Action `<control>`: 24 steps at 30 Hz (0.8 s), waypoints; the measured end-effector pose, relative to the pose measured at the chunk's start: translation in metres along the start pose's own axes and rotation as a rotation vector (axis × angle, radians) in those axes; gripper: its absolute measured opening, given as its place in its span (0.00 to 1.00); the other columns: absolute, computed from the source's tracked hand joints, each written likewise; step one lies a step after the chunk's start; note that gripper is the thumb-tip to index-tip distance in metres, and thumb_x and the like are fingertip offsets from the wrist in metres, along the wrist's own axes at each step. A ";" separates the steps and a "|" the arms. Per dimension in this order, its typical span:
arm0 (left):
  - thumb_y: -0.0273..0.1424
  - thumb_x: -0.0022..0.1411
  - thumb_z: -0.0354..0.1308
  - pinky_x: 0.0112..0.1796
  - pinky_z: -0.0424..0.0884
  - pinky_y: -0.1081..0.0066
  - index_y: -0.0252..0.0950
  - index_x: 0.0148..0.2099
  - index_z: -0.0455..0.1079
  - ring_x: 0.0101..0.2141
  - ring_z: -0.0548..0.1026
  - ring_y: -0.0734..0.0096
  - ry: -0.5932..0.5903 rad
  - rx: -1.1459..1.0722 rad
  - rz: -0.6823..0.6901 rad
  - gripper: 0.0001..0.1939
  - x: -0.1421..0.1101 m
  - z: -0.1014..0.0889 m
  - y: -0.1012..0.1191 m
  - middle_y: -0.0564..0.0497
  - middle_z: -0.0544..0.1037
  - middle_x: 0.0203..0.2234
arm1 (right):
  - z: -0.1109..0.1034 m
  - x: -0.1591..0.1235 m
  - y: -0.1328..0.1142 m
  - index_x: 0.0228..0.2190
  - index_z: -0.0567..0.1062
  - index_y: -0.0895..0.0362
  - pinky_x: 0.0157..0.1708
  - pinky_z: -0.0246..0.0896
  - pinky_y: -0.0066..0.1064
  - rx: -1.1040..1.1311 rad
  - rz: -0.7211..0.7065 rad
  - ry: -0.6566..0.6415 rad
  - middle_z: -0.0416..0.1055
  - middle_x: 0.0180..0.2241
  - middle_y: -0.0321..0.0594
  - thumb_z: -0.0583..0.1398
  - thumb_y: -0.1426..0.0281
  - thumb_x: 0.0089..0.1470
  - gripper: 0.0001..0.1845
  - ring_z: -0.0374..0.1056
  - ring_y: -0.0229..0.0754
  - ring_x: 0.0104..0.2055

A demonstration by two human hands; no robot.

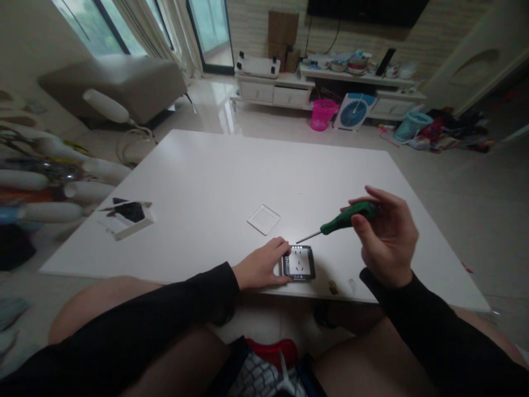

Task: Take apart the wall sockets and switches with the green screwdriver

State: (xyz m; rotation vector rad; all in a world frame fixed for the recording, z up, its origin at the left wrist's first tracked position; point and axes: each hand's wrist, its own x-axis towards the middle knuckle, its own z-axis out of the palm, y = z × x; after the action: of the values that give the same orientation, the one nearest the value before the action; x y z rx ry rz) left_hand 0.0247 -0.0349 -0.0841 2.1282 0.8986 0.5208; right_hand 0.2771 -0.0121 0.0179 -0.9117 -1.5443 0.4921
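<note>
Near the front edge of the white table lies a wall socket (300,261), its white face up inside a dark frame. My left hand (264,266) grips it from the left side, thumb at the lower edge and fingers at the upper corner. In my right hand (386,234) is a screwdriver (345,219) with a green handle, its metal shaft pointing down and left. The tip is a little above the socket's top edge; whether it touches anything I cannot tell. Beyond my left hand a white square cover frame (263,219) lies flat.
A small open white box (132,218) with dark contents stands at the table's left. Two small items, one brownish (333,286), lie by the front edge of the table (231,176). White cylindrical objects (53,212) crowd the left side beyond the table.
</note>
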 end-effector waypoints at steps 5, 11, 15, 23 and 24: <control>0.40 0.54 0.74 0.49 0.73 0.56 0.39 0.53 0.66 0.47 0.71 0.55 -0.031 0.047 -0.004 0.29 0.004 -0.031 -0.013 0.45 0.70 0.49 | -0.015 0.024 0.040 0.38 0.73 0.52 0.30 0.76 0.35 -0.158 0.163 0.138 0.72 0.33 0.34 0.74 0.65 0.48 0.19 0.76 0.42 0.35; 0.33 0.67 0.60 0.60 0.67 0.48 0.39 0.51 0.71 0.56 0.68 0.51 0.175 0.203 -0.077 0.11 0.005 -0.065 -0.051 0.42 0.69 0.54 | -0.015 0.025 0.074 0.34 0.67 0.53 0.35 0.72 0.38 -0.315 0.201 0.059 0.73 0.33 0.35 0.73 0.62 0.47 0.21 0.74 0.43 0.36; 0.25 0.62 0.61 0.57 0.70 0.49 0.38 0.46 0.73 0.54 0.69 0.51 0.078 0.365 -0.096 0.10 0.002 -0.068 -0.070 0.42 0.72 0.51 | -0.004 0.019 0.090 0.36 0.67 0.53 0.41 0.72 0.42 -0.338 0.166 -0.025 0.73 0.38 0.40 0.70 0.62 0.52 0.18 0.75 0.47 0.43; 0.25 0.67 0.57 0.48 0.70 0.56 0.37 0.39 0.70 0.46 0.69 0.55 0.057 0.438 -0.114 0.03 0.007 -0.061 -0.073 0.43 0.72 0.42 | 0.010 0.006 0.120 0.33 0.61 0.51 0.37 0.60 0.39 -0.569 0.220 -0.207 0.65 0.34 0.39 0.64 0.62 0.53 0.16 0.63 0.44 0.35; 0.24 0.67 0.57 0.48 0.70 0.56 0.37 0.38 0.69 0.45 0.69 0.55 0.056 0.437 -0.114 0.04 0.008 -0.061 -0.072 0.43 0.72 0.42 | 0.011 0.004 0.122 0.33 0.62 0.51 0.37 0.59 0.39 -0.583 0.230 -0.242 0.65 0.35 0.39 0.65 0.63 0.51 0.16 0.63 0.44 0.35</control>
State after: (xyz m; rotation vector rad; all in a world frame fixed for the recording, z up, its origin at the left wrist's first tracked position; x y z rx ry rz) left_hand -0.0381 0.0340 -0.1000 2.4379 1.2489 0.3486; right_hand 0.2996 0.0660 -0.0738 -1.5340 -1.8550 0.3217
